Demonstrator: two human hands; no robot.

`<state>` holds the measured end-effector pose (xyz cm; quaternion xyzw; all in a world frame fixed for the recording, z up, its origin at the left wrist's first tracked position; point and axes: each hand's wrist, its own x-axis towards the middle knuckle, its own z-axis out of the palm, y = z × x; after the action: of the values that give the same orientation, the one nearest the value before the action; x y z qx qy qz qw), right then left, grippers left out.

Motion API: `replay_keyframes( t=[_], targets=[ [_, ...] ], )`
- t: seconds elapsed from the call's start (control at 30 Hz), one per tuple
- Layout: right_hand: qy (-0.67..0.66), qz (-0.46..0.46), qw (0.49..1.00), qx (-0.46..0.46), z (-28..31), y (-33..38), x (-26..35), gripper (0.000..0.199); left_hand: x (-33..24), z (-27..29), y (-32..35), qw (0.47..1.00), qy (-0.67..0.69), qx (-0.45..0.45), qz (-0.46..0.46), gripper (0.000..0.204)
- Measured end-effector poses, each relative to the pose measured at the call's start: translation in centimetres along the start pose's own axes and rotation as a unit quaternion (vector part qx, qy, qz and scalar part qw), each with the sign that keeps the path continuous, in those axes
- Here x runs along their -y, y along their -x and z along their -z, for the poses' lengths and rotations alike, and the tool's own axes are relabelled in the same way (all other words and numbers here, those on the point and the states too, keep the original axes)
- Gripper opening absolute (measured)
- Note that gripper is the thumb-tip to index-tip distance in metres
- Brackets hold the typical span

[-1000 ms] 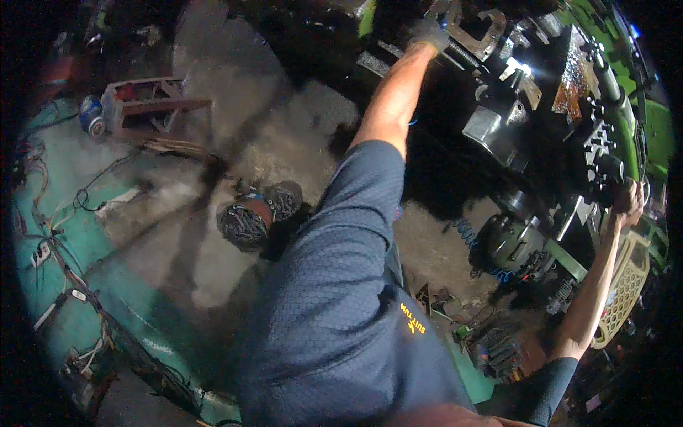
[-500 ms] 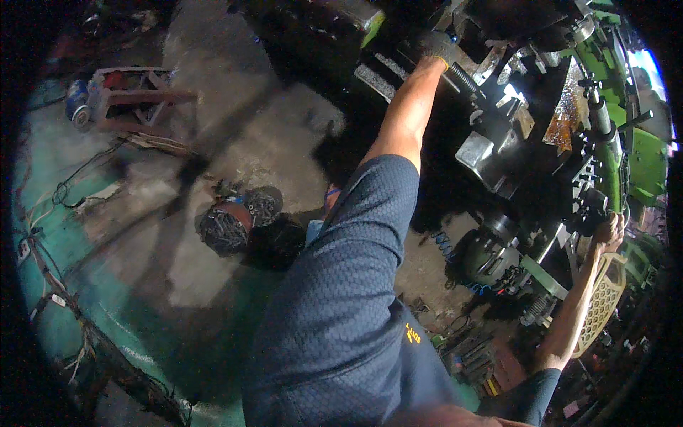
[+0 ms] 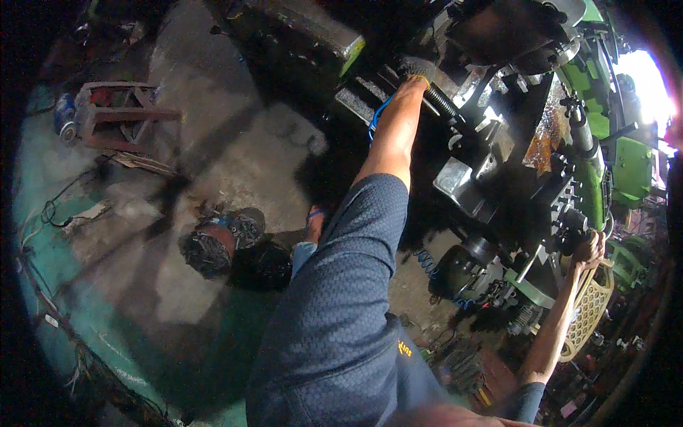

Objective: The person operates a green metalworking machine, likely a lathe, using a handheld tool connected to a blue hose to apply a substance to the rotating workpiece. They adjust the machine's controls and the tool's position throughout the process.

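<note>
Dim workshop floor (image 3: 206, 142) beside machinery

The gloved left hand (image 3: 418, 68) lay just beside a ridged rod (image 3: 445, 102); the right hand (image 3: 589, 250) lay at a green bar's (image 3: 596, 191) lower end, near a tan lattice panel (image 3: 589, 313). Whether either grip was clenched or released could not be told.

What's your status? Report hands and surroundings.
Left hand, gloved, beside dark ribbed rod; grip unclear. Right hand near green bar's lower end. Beige lattice panel beside right forearm.

A dark grey glove (image 3: 422, 65) edged in yellow covers the left hand (image 3: 416, 69); near the right hand (image 3: 589, 249), a green machine (image 3: 596, 188) and tan, lattice-patterned panel (image 3: 589, 313).
</note>
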<state>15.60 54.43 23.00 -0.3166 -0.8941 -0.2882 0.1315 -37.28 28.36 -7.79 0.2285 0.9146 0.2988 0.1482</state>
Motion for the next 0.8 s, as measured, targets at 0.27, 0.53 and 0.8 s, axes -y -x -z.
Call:
replay_keyframes(
  t=[0.27,0.53,0.8],
  targets=[
    [0.058,-0.029,0.998,0.002,-1.0,1.7,0.1,0.014,-0.6,-0.1,-0.4,1.000,0.003,0.007,-0.003,0.045],
    [-0.104,-0.074,0.982,-0.135,-0.3,-1.3,4.3,0.015,2.5,-1.3,-0.8,1.000,0.018,-0.010,-0.005,0.047],
    [-0.004,-0.107,0.993,-0.041,0.3,1.4,4.0,0.005,2.3,1.5,5.7,0.999,-0.030,-0.004,0.019,0.070]
  ],
)
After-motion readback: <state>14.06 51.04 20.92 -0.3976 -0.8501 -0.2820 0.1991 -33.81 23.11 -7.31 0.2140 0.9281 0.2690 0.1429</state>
